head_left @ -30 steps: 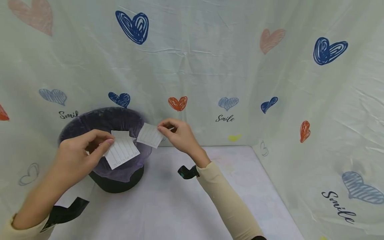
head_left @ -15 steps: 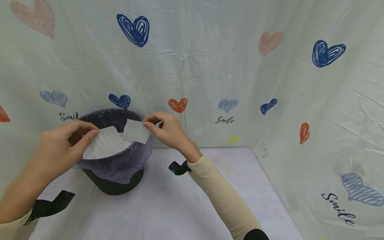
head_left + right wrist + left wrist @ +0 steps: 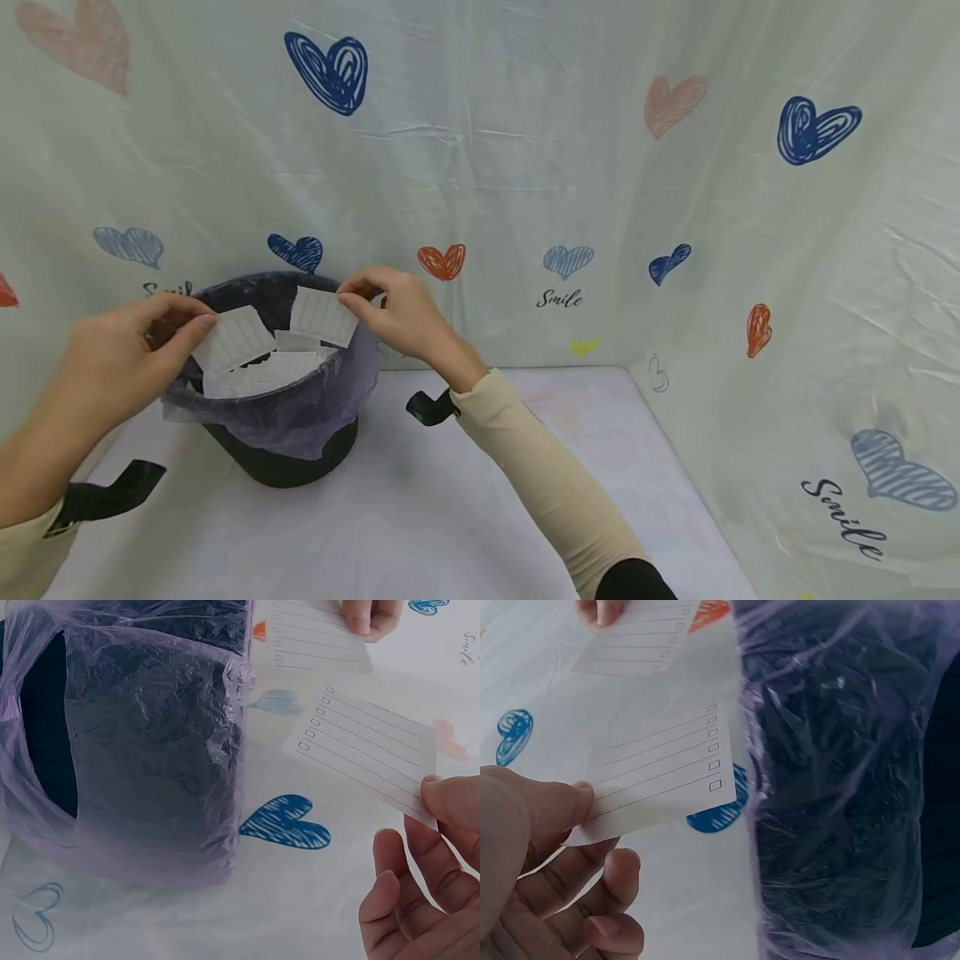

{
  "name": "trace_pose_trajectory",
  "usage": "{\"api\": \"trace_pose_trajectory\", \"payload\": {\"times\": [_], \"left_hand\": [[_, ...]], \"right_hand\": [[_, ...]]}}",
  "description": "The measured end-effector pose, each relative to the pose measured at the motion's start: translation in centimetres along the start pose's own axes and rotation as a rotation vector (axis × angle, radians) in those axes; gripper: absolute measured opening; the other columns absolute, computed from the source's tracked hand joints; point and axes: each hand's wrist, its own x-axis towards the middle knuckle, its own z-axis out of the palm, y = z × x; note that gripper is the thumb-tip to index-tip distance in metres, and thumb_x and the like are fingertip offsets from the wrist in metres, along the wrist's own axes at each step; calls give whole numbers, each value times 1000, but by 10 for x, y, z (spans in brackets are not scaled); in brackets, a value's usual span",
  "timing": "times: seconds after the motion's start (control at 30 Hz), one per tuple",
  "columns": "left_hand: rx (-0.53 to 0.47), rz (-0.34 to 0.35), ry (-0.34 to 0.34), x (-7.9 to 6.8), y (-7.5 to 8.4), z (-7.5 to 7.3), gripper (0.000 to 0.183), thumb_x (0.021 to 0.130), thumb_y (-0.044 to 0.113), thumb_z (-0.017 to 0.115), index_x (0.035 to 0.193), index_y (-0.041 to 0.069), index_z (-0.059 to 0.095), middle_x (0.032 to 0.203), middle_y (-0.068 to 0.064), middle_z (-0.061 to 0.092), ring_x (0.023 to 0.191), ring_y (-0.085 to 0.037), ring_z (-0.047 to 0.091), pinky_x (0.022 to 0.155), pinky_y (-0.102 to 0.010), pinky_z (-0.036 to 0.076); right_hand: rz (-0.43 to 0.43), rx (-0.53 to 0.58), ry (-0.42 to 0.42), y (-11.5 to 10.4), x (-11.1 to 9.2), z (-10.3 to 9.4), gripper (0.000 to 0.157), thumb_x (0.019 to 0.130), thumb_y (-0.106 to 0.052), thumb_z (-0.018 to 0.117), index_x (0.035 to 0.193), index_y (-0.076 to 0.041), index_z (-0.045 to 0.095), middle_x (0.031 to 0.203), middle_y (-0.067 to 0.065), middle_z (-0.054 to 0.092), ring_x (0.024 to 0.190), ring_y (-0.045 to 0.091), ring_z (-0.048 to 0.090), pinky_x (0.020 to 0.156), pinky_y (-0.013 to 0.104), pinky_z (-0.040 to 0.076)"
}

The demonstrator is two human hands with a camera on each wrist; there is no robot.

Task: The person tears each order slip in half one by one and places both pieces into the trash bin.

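Between thumb and fingers my left hand pinches a lined piece of paper above the left side of a trash bin. My right hand pinches a second lined paper piece over the bin's right rear rim. Rows of small checkboxes run along one edge of the left paper and of the right paper, as the wrist views show. A purple plastic liner covers the bin's rim. Inside, several white paper pieces lie near the top.
The bin stands at the left of a white-covered table. A pale curtain printed with hearts and "Smile" hangs close behind it and along the right. Dark straps and mounts sit on both wrists.
Both hands have moved left, each still pinching its paper. Paper pieces now show in the bin below the held ones, where the left hand and its paper blocked the view before.
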Motion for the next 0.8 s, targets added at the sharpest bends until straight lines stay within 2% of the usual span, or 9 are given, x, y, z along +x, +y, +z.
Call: {"api": "trace_pose_trajectory", "payload": {"times": [0.13, 0.3, 0.47, 0.7, 0.8], "left_hand": [[12, -25, -25, 0, -6, 3, 8, 91, 0, 74, 98, -3, 71, 71, -18, 68, 60, 17, 37, 45, -14, 31], [24, -74, -73, 2, -12, 7, 8, 93, 3, 73, 99, -2, 70, 70, -16, 67, 57, 10, 38, 45, -18, 32], [35, -107, -117, 1, -18, 11, 10, 95, 6, 72, 100, -2, 70, 69, -13, 66, 55, 6, 39, 44, -24, 34], [26, -79, -123, -4, -25, 16, 8, 95, 5, 71, 100, -2, 70, 68, -9, 65, 54, 5, 39, 44, -23, 33], [19, -92, -134, -5, -25, 16, 10, 95, 6, 71, 100, -2, 70, 67, -8, 64, 54, 3, 39, 44, -24, 33]], "right_hand": [[1, -13, -12, 0, 5, 3, 17, 102, -20, 67, 112, -9, 75, 105, 3, 76, 89, 9, 67, 72, 16, 50], [9, -39, -29, 0, 10, 9, 17, 102, -21, 67, 112, -10, 75, 105, 2, 76, 91, 7, 67, 79, 14, 50], [19, -20, -45, 2, 15, 14, 17, 102, -20, 66, 112, -9, 75, 103, 2, 75, 90, 6, 66, 80, 13, 49], [23, -1, -60, 5, 18, 23, 15, 102, -17, 66, 108, -7, 76, 100, 3, 75, 87, 6, 65, 75, 12, 49], [18, -3, -66, 5, 19, 26, 16, 102, -16, 65, 108, -6, 76, 100, 4, 76, 85, 5, 65, 73, 12, 49]]}}
